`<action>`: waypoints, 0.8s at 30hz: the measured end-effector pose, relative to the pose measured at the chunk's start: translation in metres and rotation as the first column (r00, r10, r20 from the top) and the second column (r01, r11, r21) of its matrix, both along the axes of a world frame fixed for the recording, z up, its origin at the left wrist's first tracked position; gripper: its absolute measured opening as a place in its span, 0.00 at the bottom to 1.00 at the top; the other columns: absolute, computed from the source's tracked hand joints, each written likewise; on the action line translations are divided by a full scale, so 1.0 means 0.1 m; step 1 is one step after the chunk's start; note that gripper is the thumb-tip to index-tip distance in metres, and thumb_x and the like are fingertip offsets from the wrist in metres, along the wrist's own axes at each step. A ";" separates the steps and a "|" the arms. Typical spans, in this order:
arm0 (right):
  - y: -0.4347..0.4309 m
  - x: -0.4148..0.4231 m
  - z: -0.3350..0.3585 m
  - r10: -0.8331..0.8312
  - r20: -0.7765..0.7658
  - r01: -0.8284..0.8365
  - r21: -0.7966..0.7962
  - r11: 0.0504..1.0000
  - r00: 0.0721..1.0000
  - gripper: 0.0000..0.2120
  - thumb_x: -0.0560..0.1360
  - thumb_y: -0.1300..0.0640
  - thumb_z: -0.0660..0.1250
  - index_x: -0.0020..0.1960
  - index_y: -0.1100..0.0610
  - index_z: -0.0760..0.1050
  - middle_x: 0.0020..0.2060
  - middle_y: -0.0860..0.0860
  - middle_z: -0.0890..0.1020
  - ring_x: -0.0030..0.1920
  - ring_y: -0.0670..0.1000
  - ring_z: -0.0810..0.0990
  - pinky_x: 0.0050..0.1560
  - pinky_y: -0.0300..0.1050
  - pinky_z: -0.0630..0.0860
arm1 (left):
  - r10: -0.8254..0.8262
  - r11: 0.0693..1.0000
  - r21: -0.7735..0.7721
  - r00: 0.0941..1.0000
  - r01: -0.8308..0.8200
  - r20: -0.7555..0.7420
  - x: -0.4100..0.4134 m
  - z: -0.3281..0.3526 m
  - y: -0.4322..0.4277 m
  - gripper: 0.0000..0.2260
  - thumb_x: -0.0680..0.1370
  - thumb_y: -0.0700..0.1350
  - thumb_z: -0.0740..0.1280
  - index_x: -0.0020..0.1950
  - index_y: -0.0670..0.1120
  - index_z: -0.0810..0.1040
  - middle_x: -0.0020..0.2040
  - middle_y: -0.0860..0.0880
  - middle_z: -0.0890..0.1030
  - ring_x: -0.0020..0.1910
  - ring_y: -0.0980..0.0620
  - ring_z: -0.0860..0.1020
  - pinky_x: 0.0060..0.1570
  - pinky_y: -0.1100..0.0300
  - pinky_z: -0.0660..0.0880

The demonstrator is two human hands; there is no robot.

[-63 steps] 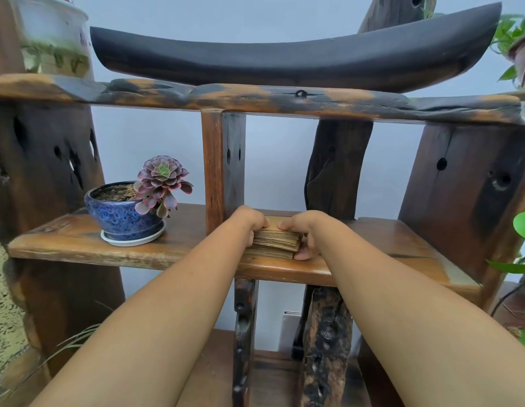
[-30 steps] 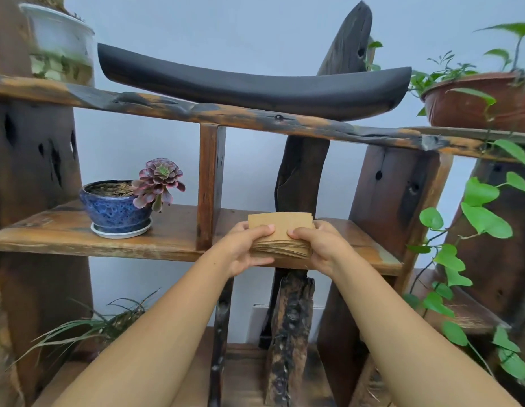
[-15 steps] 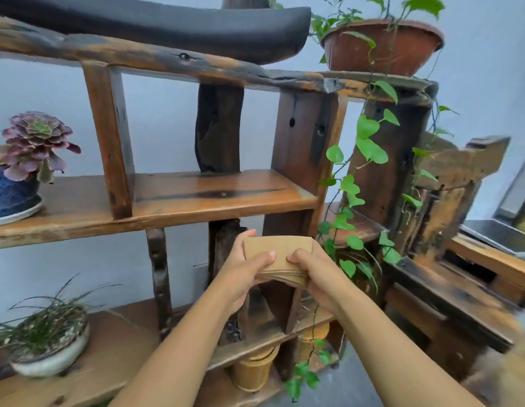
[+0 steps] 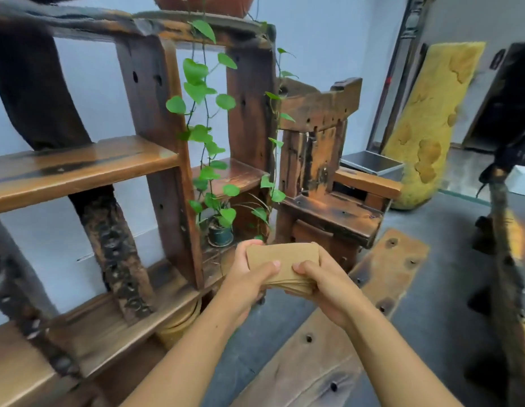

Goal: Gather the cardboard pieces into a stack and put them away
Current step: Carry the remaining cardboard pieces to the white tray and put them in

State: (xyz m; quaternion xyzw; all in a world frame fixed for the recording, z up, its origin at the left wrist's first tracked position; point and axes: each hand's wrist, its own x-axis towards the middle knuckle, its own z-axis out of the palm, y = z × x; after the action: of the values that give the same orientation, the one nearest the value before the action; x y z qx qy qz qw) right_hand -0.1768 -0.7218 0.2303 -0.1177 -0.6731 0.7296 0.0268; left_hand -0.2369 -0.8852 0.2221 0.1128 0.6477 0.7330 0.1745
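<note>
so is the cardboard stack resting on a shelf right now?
No, the cardboard stack is held in the air between the left hand and right hand, clear of the wooden shelf.

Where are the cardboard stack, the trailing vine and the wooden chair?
cardboard stack (image 4: pixel 283 255): head view, on its flat top face.
trailing vine (image 4: pixel 195 72): head view, on a large upper leaf.
wooden chair (image 4: pixel 333 208): head view, on the seat board.

Both hands, left hand (image 4: pixel 249 279) and right hand (image 4: pixel 324 284), grip a stack of tan cardboard pieces (image 4: pixel 284 264) mid-frame, rustic dark wooden shelf (image 4: pixel 79 163) at left.
</note>
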 end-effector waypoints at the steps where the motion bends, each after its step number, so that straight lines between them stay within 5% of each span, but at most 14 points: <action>1: 0.19 0.16 -0.04 -0.045 -0.002 0.045 -0.019 0.999 0.999 0.19 0.71 0.60 0.68 0.62 0.54 0.73 0.60 0.63 0.79 0.59 0.60 0.80 0.60 0.63 0.78 | -0.024 1.000 0.010 1.000 0.024 0.020 0.11 -0.05 0.20 0.25 0.64 0.49 0.75 0.60 0.57 0.74 0.58 0.39 0.78 0.52 0.44 0.79 0.59 0.35 0.76; 7: 1.25 1.20 -0.30 -0.321 0.088 0.329 -0.109 0.938 0.943 0.25 0.67 0.55 0.72 0.63 0.57 0.75 0.57 0.60 0.83 0.52 0.55 0.82 0.51 0.54 0.81 | -0.247 0.969 0.004 0.968 0.247 0.049 0.81 -0.21 1.46 0.31 0.66 0.45 0.75 0.68 0.53 0.70 0.59 0.42 0.78 0.53 0.45 0.79 0.54 0.46 0.78; 11: 1.86 2.16 -0.47 -0.521 0.119 0.535 -0.191 0.823 0.845 0.24 0.67 0.56 0.72 0.61 0.64 0.77 0.51 0.60 0.84 0.51 0.57 0.83 0.58 0.57 0.80 | -0.483 0.875 -0.004 0.873 0.484 0.063 1.44 -0.31 2.35 0.33 0.64 0.45 0.76 0.68 0.51 0.71 0.58 0.42 0.78 0.52 0.47 0.78 0.52 0.51 0.76; 15: 2.22 3.11 -0.63 -0.719 0.143 0.731 -0.200 0.652 0.680 0.22 0.71 0.59 0.73 0.62 0.63 0.75 0.53 0.59 0.85 0.55 0.59 0.84 0.63 0.58 0.78 | -0.697 0.715 0.003 0.712 0.699 0.083 2.12 -0.45 3.10 0.35 0.57 0.50 0.76 0.64 0.53 0.73 0.56 0.44 0.78 0.49 0.50 0.79 0.49 0.54 0.78; 18: 2.34 3.69 -0.70 -0.821 0.155 0.830 -0.206 0.518 0.550 0.32 0.64 0.55 0.75 0.65 0.65 0.73 0.59 0.65 0.82 0.60 0.65 0.82 0.65 0.64 0.76 | -0.816 0.572 0.014 0.567 0.820 0.113 2.61 -0.52 3.51 0.34 0.59 0.47 0.76 0.64 0.52 0.72 0.53 0.45 0.78 0.44 0.52 0.80 0.44 0.60 0.78; 24: 2.46 4.57 -0.78 -0.956 0.155 0.954 -0.213 0.212 0.247 0.29 0.65 0.57 0.72 0.63 0.64 0.73 0.49 0.58 0.83 0.48 0.54 0.83 0.53 0.53 0.79 | -0.953 0.268 0.015 0.263 0.963 0.148 3.41 -0.62 4.20 0.35 0.64 0.47 0.75 0.71 0.51 0.68 0.58 0.45 0.75 0.49 0.47 0.79 0.40 0.58 0.77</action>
State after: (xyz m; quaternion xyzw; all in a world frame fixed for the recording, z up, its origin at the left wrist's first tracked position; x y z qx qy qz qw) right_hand 0.2804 -0.4756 0.1525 -0.5046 -0.3546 0.6415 0.4562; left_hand 0.1041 -0.4650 0.1602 0.4270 0.4634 0.4584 0.6267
